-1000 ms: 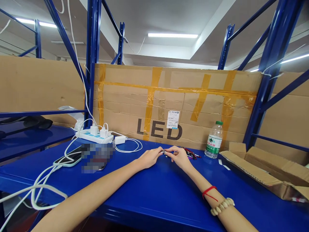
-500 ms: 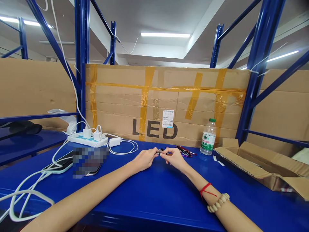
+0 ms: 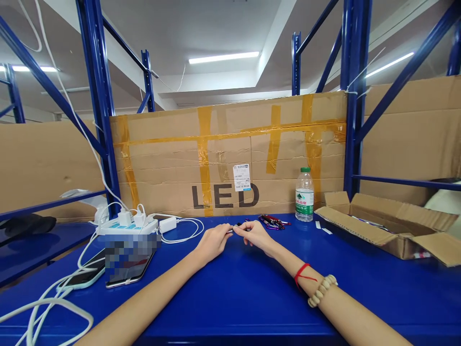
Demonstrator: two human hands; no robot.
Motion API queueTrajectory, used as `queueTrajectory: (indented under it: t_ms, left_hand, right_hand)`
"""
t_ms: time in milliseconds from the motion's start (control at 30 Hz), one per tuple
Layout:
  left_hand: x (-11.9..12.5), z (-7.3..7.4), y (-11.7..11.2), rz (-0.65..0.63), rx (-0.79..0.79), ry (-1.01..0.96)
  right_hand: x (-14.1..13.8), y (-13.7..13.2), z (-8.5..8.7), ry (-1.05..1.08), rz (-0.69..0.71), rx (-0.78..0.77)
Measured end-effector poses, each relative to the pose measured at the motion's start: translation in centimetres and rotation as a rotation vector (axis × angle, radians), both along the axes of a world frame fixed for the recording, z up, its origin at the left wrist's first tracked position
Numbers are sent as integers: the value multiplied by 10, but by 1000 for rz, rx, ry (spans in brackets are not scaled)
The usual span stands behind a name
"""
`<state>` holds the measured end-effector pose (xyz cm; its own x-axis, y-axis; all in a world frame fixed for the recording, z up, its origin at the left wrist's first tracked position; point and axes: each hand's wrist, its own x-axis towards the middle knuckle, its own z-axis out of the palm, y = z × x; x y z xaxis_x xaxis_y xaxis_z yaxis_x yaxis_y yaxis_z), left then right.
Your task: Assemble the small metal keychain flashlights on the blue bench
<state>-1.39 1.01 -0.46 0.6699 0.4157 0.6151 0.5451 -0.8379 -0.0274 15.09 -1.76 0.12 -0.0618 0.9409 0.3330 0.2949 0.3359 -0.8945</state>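
Note:
My left hand [image 3: 215, 240] is closed, with thumb and fingertips pinched on a small shiny, pen-like piece [image 3: 230, 231] that is mostly hidden. Close beside it, almost touching fingertip to fingertip, my right hand [image 3: 256, 235] pinches a small dark piece [image 3: 248, 229]. Whether the two pieces are joined I cannot tell. Both hands are just above the blue tabletop [image 3: 230, 298]. Just behind my right hand lies a loose pile of several slim pens [image 3: 272, 222], red, purple and black.
A water bottle [image 3: 304, 194] with a green cap stands right of the pile. Further right is an open cardboard box [image 3: 382, 235] with slim pen-like items inside. At left are a power strip [image 3: 127, 226], white cables and two phones [image 3: 131, 274]. A cardboard panel [image 3: 173, 163] closes off the back.
The camera view has turned slightly and tilted, shifting the background left. My hands stay together in nearly the same place, with the fingertips slightly shifted around the small pieces.

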Motion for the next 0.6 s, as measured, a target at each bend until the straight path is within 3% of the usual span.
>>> queueTrajectory:
  t_ms: [600]
  left_hand:
    - [3, 0, 3, 105, -6, 51]
  right_hand:
    - [-10, -6, 4, 55, -57, 45]
